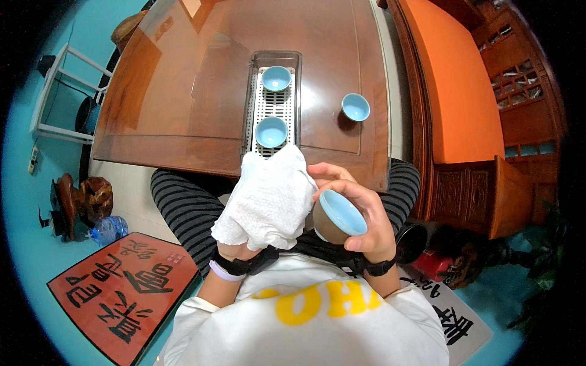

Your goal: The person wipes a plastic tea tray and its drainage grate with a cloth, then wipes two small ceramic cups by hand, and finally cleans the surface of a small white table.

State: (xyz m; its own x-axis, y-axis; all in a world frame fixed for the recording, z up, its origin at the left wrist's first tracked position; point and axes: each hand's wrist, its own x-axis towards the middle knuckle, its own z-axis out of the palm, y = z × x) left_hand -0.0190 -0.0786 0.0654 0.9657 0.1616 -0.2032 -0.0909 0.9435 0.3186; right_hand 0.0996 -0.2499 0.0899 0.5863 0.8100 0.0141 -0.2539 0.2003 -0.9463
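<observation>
A white cloth is draped over my left hand in front of my lap, and only the heel of that hand shows below it; its fingers are hidden. In my right hand a teacup is gripped between thumb and fingers, brown outside and light blue inside. Its mouth tilts up and to the right, beside the cloth's right edge. Beyond the cloth, two light blue cups stand on the slotted tray, a near cup and a far cup.
Another blue-lined cup stands on the brown glossy table, right of the tray. An orange-cushioned wooden bench runs along the right. On the floor at left lie a red sheet with black brushwork and a clear plastic bottle.
</observation>
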